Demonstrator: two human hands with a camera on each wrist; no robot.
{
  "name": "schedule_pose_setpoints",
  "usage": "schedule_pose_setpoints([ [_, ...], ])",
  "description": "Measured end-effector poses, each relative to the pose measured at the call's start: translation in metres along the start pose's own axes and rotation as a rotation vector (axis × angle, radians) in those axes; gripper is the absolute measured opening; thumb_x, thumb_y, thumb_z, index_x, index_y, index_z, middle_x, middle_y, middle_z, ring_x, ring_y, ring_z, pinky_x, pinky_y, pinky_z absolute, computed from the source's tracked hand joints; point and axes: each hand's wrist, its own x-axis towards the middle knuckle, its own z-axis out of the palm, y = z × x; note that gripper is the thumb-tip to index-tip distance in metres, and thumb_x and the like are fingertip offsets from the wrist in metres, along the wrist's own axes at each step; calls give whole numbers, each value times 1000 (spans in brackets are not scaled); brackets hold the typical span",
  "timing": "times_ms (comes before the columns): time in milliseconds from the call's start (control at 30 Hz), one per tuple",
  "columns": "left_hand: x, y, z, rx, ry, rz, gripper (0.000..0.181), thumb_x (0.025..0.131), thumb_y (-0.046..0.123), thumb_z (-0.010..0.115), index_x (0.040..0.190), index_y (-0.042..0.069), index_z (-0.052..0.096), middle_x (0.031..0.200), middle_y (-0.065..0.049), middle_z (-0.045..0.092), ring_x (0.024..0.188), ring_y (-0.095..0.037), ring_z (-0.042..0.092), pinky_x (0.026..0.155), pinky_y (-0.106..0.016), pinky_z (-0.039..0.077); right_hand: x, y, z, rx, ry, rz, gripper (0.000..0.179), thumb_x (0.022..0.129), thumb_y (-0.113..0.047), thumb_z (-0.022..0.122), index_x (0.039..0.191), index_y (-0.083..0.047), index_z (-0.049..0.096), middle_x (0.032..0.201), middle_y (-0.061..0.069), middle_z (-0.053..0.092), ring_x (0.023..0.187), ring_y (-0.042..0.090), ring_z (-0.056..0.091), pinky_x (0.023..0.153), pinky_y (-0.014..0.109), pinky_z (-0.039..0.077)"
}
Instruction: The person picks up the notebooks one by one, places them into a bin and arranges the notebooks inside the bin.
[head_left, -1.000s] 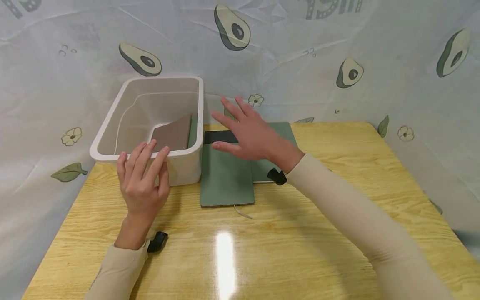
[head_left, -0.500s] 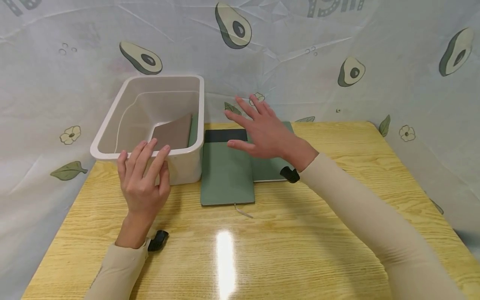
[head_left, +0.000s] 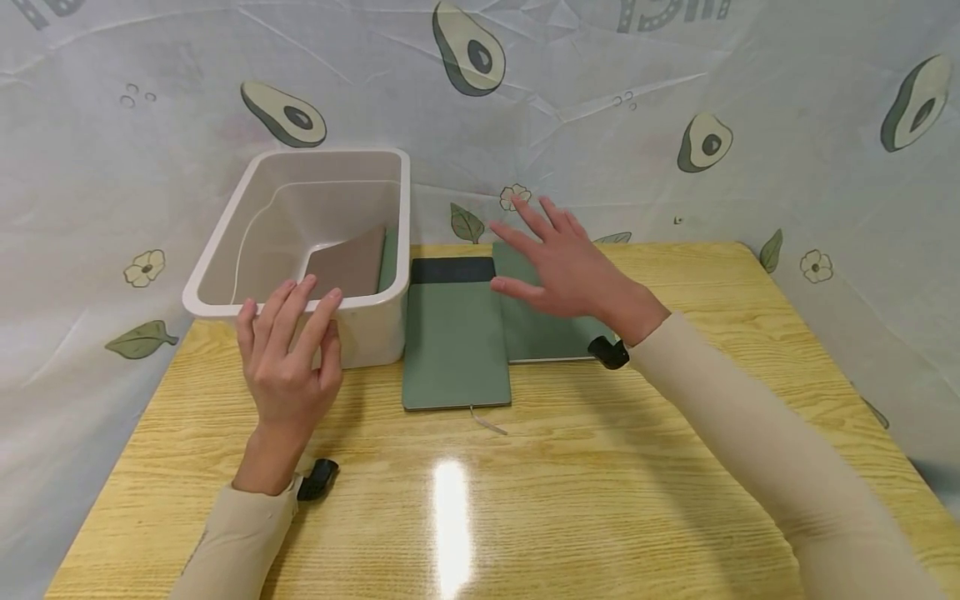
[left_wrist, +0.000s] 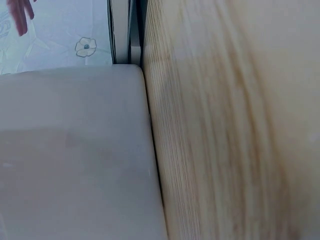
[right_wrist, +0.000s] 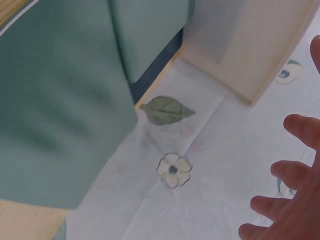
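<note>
My left hand (head_left: 288,367) touches the front rim of a pale plastic bin (head_left: 367,333), its fingers extended over the edge. In the bin lean a brown flat cover (head_left: 348,262) and a green one (head_left: 387,260) beside it. Right of the bin lies a green notebook (head_left: 456,346) with a dark band at its far end and a ribbon at its near edge. A second green notebook (head_left: 551,333) adjoins it on the right. Above that one hovers my right hand (head_left: 573,271), fingers spread, holding nothing. The right wrist view shows these fingers (right_wrist: 295,175) apart from the notebooks.
The wooden table (head_left: 645,500) carries everything and reaches back to a hanging sheet (head_left: 600,150) printed with avocados, flowers and leaves. The bin stands at the table's back left, close to the sheet. A bright reflection lies on the near tabletop.
My right hand has moved right, away from the bin, uncovering the dark band of the left notebook. My left hand stays on the rim. Bin and notebooks have not moved.
</note>
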Motion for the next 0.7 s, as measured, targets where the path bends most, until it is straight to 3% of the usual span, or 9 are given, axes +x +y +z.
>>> schedule_pose_setpoints([
  [700,-1,-2,0,0,-5,5,30,96,9,66,121,14,81,132,-13,76,127,-36,68,124,-53,33,-32,51,-26,30,21,127,78,105,-54,57,170,-25,26,181,14,1,165,51,2,128,73,5],
])
